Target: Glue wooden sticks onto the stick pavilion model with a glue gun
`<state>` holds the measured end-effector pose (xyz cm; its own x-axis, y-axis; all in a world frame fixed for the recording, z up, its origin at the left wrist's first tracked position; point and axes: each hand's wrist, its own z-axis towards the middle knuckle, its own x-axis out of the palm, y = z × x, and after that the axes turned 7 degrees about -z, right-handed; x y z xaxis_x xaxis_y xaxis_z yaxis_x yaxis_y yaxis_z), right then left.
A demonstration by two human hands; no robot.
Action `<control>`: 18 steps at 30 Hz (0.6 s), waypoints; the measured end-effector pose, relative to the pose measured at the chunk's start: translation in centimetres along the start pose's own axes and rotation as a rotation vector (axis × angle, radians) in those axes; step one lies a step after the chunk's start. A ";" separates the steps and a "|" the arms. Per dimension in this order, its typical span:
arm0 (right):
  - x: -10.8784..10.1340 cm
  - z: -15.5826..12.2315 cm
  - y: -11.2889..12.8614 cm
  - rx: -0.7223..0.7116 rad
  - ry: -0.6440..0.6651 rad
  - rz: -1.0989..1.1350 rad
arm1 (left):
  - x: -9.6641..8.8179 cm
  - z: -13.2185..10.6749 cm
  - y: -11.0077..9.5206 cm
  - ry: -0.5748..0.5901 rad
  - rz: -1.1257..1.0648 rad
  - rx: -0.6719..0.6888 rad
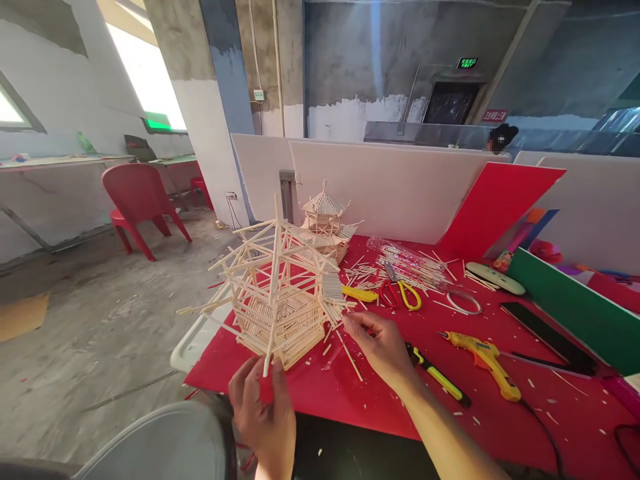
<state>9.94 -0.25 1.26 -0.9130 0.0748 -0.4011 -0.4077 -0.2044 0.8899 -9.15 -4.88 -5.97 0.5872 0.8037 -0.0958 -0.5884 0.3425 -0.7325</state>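
Note:
A large hexagonal model built of thin wooden sticks (280, 293) is tilted on its side over the near left corner of the red table (380, 400). My left hand (265, 413) is closed, pinching the lower end of one long stick of that model. My right hand (380, 347) is at the model's right edge, with fingertips pinched on the sticks there. A smaller finished stick pavilion (325, 223) stands farther back on the table.
On the table lie a yellow glue gun (487, 363), a yellow-black utility knife (437, 377), scissors with red and yellow handles (400, 293), a bag of sticks (410, 263), a tape ring (464, 302) and a black strip (547, 337). White, red and green boards stand behind. A red chair (140, 200) stands at left.

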 end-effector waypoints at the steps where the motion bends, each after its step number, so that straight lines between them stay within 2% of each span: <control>1: 0.1 0.1 0.0 0.002 0.009 0.011 | 0.0 -0.1 0.0 0.018 0.002 -0.018; 10: 0.2 0.4 0.0 0.012 0.001 0.030 | 0.7 0.0 0.3 0.045 0.006 -0.077; 18: 0.3 0.8 0.0 0.007 0.010 0.031 | 1.2 0.8 0.1 0.044 0.034 0.012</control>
<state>9.63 0.56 1.36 -0.9249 0.0585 -0.3756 -0.3794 -0.1999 0.9034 -8.99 -3.53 -5.62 0.5900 0.7932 -0.1504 -0.6154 0.3212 -0.7198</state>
